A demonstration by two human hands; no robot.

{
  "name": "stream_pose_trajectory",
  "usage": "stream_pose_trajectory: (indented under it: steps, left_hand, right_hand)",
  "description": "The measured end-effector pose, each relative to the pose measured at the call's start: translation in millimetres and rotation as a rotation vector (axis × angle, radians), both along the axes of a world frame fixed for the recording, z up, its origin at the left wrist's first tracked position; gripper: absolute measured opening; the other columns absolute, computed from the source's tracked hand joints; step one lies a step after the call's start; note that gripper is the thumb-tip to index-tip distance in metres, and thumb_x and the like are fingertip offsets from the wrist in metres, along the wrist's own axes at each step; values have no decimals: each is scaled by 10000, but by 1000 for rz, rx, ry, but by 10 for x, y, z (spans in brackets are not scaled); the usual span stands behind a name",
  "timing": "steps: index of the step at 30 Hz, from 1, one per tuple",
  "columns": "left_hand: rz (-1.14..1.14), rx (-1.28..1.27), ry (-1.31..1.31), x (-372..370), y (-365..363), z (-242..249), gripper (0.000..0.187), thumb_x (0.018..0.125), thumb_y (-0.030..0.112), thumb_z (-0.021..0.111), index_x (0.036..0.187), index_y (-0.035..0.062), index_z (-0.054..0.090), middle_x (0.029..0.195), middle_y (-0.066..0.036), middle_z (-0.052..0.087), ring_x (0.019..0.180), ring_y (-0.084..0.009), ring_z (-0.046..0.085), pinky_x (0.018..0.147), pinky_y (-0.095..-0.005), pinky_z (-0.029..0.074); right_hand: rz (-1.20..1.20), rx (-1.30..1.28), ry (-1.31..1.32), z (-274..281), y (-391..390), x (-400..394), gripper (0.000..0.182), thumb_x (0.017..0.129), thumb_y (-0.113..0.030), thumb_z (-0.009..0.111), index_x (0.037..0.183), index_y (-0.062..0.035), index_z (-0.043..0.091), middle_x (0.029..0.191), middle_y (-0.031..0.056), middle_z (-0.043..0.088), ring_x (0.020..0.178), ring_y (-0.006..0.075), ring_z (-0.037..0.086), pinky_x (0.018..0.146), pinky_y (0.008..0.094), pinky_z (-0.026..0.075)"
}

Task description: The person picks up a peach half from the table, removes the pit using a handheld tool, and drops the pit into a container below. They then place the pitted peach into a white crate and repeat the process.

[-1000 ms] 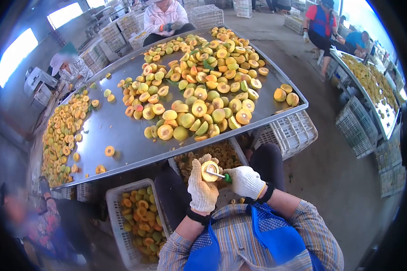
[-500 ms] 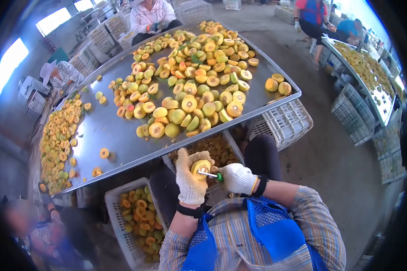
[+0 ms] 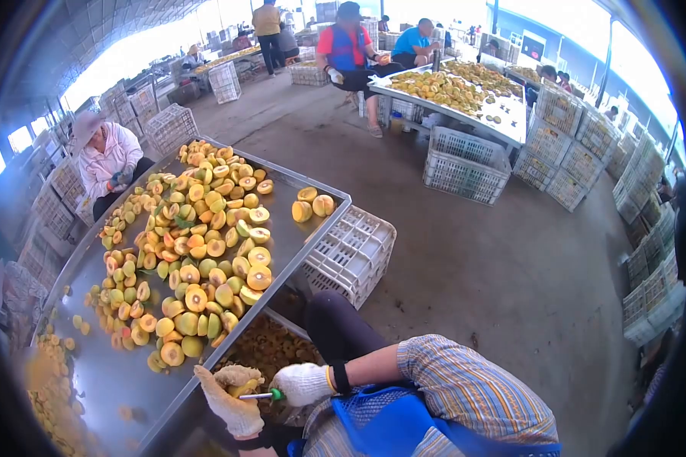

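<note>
My left hand (image 3: 229,404), in a white knit glove, cups a yellow halved fruit (image 3: 240,388) low in the view. My right hand (image 3: 303,382), also gloved, grips a small green-handled tool (image 3: 261,395) whose metal tip points into the fruit's cut face. Both hands sit just below the edge of a metal table (image 3: 114,373) covered with a pile of halved yellow-green fruit (image 3: 198,259). A crate of brown pits (image 3: 263,350) lies under my hands.
An upturned white crate (image 3: 351,255) stands by the table's corner. A seated person in a pink top (image 3: 110,164) works at the table's far side. More people sit at a second fruit table (image 3: 450,91), with stacked crates (image 3: 564,145) around it. Bare concrete floor (image 3: 495,266) spreads to the right.
The view has swung up and to the right, so the table now lies to the left and the far hall shows. My hands stay together on the fruit and tool.
</note>
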State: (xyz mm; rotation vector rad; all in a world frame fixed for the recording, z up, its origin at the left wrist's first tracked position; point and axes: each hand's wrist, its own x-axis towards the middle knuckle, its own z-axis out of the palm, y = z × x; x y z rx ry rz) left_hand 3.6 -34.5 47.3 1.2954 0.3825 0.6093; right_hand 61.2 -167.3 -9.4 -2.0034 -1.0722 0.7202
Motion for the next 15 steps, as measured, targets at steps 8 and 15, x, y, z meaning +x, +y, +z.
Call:
stream_pose_trajectory:
  steps: [8, 15]
  left_hand:
    - [-510, -279, -396, 84, 165, -213, 741, 1056, 542, 233, 499, 95, 431, 527, -174, 548, 426, -293, 500, 499, -372, 496]
    - [-629, -415, -240, 50, 161, -251, 754, 1054, 533, 300, 473, 89, 481, 517, -147, 540, 479, -322, 541, 506, -389, 456]
  right_hand:
    - [210, 61, 432, 46, -34, -20, 232, 718, -250, 696, 804, -37, 663, 635, 108, 643, 608, 249, 639, 584, 389, 501]
    - [259, 415, 592, -115, -1, -62, 170, 811, -164, 671, 897, -29, 730, 747, 70, 703, 651, 202, 659, 605, 346, 530]
